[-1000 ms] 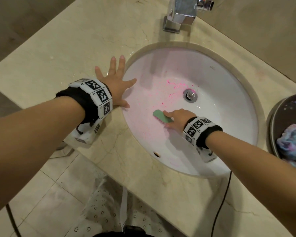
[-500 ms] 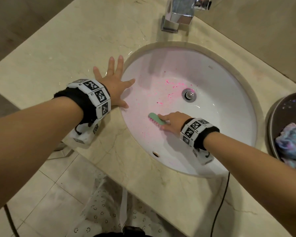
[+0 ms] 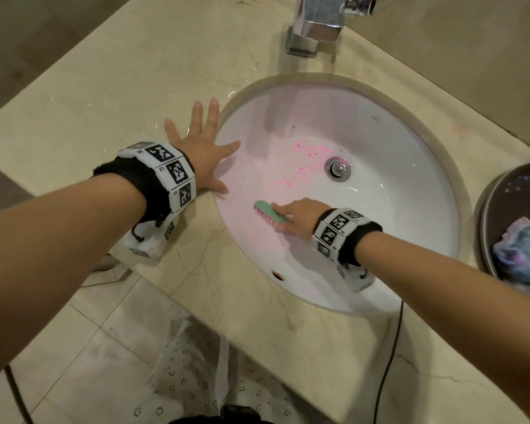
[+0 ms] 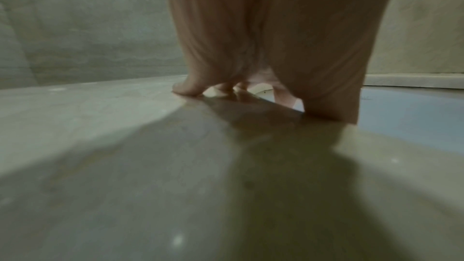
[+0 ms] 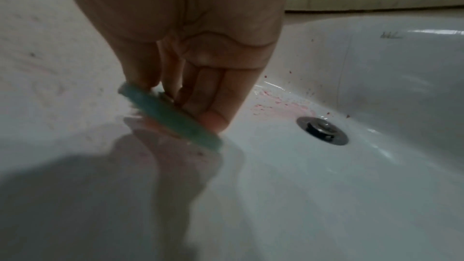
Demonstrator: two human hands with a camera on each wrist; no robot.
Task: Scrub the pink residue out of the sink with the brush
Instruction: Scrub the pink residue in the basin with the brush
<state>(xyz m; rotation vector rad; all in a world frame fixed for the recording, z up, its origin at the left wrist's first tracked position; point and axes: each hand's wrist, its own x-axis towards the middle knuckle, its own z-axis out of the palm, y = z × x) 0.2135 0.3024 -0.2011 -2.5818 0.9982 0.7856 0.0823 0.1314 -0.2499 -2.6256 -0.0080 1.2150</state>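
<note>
Right hand [image 3: 299, 220] grip pinching brush [image 3: 269, 211] in sink [image 3: 410, 228] — left hand [image 3: 201, 151] spread flat.

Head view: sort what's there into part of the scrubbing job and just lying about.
Part of the job:
sink
pink residue
brush, gripped by right hand
left hand, braced on counter

Lying about:
faucet
dark basin
cloth
black cable
</note>
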